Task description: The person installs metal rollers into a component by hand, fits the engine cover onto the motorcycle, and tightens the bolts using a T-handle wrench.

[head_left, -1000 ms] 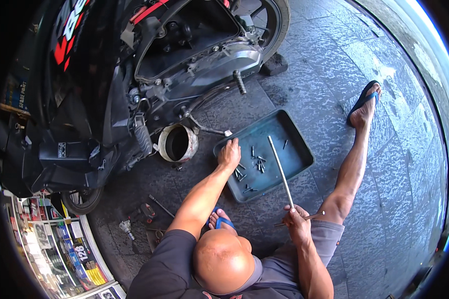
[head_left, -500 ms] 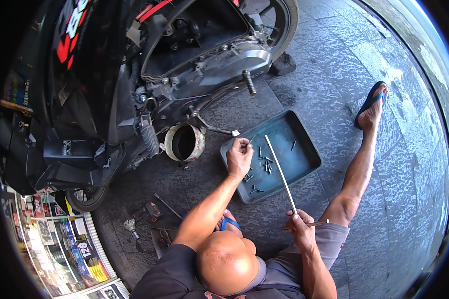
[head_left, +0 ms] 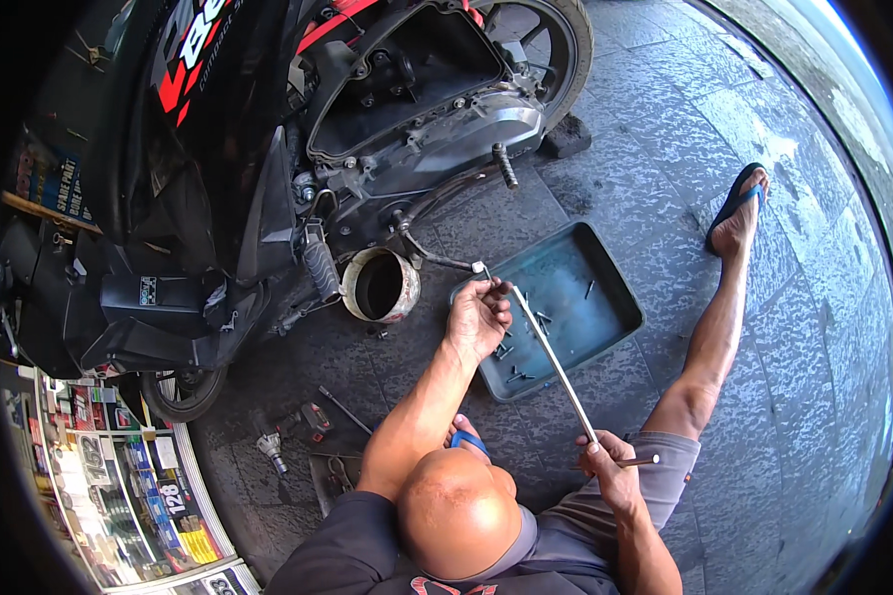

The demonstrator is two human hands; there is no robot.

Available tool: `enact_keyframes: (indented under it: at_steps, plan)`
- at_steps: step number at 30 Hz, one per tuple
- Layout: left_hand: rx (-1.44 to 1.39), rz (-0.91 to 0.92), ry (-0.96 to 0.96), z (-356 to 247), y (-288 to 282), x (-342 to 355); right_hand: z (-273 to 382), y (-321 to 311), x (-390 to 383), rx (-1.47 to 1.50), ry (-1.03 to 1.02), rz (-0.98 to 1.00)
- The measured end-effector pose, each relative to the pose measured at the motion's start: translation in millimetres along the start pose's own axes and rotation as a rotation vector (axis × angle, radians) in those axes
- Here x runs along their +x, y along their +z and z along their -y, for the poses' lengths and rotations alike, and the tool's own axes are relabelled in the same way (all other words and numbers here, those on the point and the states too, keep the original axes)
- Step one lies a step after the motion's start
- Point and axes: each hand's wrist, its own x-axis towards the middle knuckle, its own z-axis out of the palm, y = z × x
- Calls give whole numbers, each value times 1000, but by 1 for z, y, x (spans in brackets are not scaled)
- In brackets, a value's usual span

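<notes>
Neither of my hands is in view. Below me a seated co-worker, bare head bent forward, works beside a partly stripped scooter. The co-worker's right hand grips a long metal T-handle wrench near its crossbar. Its far tip meets the fingers of the co-worker's left hand, closed in a pinch; what they hold there is too small to make out. Under the wrench lies a blue-green tray with several dark bolts.
A whitish pail, dark inside, stands between scooter and tray. A power tool and a metal bar lie on the tiled floor at left, near a glazed display case. The co-worker's leg stretches out at right.
The co-worker's left hand and the wrench tip have come together; half a second ago they were apart. My view has shifted slightly, so the scooter sits farther right.
</notes>
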Motion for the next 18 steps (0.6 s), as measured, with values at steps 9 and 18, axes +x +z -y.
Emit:
enact_keyframes:
  at_steps: [9,18]
  plan:
    - [-11,-51,15,4,8,-6,6,12,2,-109,19,-9]
    - [4,-97,125,-10,21,3,34,29,22,-891,-484,-168]
